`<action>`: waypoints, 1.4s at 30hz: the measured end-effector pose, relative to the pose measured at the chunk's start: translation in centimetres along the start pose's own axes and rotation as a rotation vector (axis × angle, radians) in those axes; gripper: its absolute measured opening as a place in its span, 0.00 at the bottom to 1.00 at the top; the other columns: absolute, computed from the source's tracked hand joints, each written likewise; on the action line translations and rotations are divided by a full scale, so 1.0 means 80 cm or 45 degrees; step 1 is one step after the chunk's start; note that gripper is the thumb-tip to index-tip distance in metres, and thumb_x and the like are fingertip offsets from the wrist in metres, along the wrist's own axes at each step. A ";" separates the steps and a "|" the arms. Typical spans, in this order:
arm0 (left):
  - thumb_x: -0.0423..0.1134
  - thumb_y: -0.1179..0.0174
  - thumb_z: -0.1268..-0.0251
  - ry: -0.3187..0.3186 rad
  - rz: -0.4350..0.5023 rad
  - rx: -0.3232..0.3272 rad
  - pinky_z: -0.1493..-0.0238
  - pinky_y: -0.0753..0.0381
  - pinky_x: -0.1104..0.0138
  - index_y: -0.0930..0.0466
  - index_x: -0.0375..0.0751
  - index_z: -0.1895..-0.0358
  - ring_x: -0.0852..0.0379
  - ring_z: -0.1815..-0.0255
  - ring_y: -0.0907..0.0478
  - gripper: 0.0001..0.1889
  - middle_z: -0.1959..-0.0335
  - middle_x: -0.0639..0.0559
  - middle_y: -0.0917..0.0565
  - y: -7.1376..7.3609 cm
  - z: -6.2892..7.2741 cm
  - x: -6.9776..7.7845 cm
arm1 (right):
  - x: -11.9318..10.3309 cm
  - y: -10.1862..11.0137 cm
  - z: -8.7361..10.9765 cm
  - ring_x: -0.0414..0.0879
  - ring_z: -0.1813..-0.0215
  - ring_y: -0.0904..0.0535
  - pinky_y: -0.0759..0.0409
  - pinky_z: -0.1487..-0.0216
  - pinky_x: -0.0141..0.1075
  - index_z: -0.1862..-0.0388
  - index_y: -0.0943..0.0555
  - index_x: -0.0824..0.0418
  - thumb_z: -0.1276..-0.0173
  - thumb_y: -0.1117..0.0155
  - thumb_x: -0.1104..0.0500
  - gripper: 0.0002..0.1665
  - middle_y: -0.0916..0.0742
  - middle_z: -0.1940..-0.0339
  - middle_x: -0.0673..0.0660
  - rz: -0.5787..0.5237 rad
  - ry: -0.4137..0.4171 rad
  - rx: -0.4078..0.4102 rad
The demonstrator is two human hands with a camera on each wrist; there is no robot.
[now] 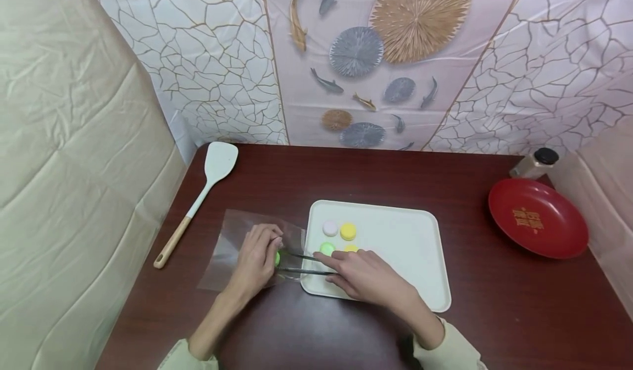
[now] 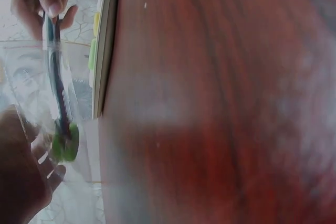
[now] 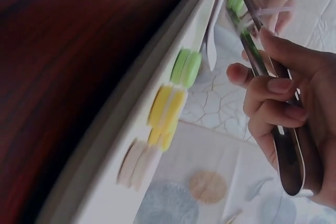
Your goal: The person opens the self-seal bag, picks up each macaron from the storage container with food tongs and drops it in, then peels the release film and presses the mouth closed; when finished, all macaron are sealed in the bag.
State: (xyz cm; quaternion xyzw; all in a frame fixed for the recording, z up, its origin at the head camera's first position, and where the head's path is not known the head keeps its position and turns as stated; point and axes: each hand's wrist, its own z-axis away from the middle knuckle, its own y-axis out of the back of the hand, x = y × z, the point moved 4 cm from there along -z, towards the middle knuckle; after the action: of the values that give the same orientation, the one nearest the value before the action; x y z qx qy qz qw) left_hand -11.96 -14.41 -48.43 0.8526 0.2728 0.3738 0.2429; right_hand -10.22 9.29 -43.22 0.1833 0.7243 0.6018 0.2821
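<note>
My right hand (image 1: 368, 279) grips metal tongs (image 3: 287, 163) over the front left part of a white tray (image 1: 395, 249). Between the tong tips is a green macaron (image 2: 65, 142), inside a clear plastic bag (image 1: 222, 252) left of the tray. My left hand (image 1: 254, 260) holds the bag beside that macaron, its fingers partly hidden by the film in the left wrist view. On the tray sit a pale pink macaron (image 1: 329, 228), a yellow macaron (image 1: 348, 231), another green macaron (image 1: 327, 248) and a second yellow macaron (image 1: 351, 248), partly covered by my right hand.
A white spatula (image 1: 220, 161) with a wooden handle lies at the left of the dark wooden table (image 1: 277, 331). At the far right are a red plate (image 1: 559, 216) and a jar (image 1: 531, 166) with a black lid. Patterned cloth (image 1: 222, 56) hangs behind the table.
</note>
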 end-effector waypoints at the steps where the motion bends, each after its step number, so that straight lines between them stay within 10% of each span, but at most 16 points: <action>1: 0.25 0.35 0.25 0.003 0.009 0.002 0.50 0.22 0.55 0.21 0.40 0.62 0.46 0.49 0.18 0.08 0.52 0.45 0.13 -0.001 0.000 0.000 | -0.002 0.000 -0.004 0.41 0.81 0.30 0.25 0.80 0.36 0.31 0.15 0.54 0.23 0.26 0.54 0.24 0.15 0.67 0.48 0.009 -0.005 -0.003; 6: 0.26 0.36 0.24 -0.003 0.023 0.026 0.48 0.22 0.57 0.22 0.39 0.61 0.46 0.49 0.18 0.06 0.52 0.44 0.13 -0.004 0.002 0.000 | -0.011 0.006 -0.020 0.45 0.82 0.27 0.25 0.82 0.37 0.32 0.16 0.55 0.23 0.25 0.55 0.23 0.13 0.66 0.50 0.045 -0.054 -0.001; 13: 0.29 0.38 0.20 0.049 0.010 0.059 0.43 0.22 0.55 0.21 0.39 0.61 0.44 0.47 0.18 0.06 0.51 0.44 0.13 0.000 0.002 -0.003 | -0.021 0.010 -0.023 0.45 0.82 0.27 0.30 0.85 0.37 0.59 0.23 0.58 0.25 0.24 0.52 0.16 0.16 0.72 0.50 0.044 -0.081 0.040; 29: 0.28 0.38 0.19 0.113 0.331 0.255 0.44 0.17 0.71 0.19 0.38 0.61 0.54 0.52 0.15 0.06 0.54 0.47 0.11 -0.005 0.020 -0.030 | -0.025 -0.005 -0.056 0.46 0.78 0.19 0.22 0.81 0.37 0.48 0.15 0.59 0.26 0.22 0.52 0.16 0.11 0.67 0.52 0.076 -0.051 -0.005; 35: 0.28 0.34 0.23 0.003 0.370 0.113 0.37 0.16 0.71 0.15 0.38 0.55 0.54 0.49 0.14 0.02 0.52 0.48 0.09 -0.003 0.020 -0.033 | -0.022 -0.018 -0.063 0.48 0.75 0.15 0.19 0.79 0.37 0.50 0.14 0.58 0.26 0.22 0.52 0.15 0.09 0.65 0.52 0.040 -0.065 -0.057; 42: 0.22 0.26 0.37 -0.069 0.273 -0.231 0.22 0.30 0.78 0.14 0.31 0.38 0.41 0.32 0.18 0.22 0.34 0.41 0.13 0.024 0.011 -0.024 | -0.014 -0.017 -0.061 0.46 0.77 0.19 0.23 0.81 0.36 0.51 0.14 0.58 0.27 0.21 0.54 0.14 0.10 0.67 0.52 -0.005 -0.055 -0.052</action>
State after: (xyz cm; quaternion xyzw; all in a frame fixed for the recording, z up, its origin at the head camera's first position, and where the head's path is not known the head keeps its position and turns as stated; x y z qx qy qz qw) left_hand -11.83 -17.26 -48.74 0.8611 0.1387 0.3975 0.2850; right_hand -12.36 4.56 -43.80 0.1888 0.7061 0.6118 0.3025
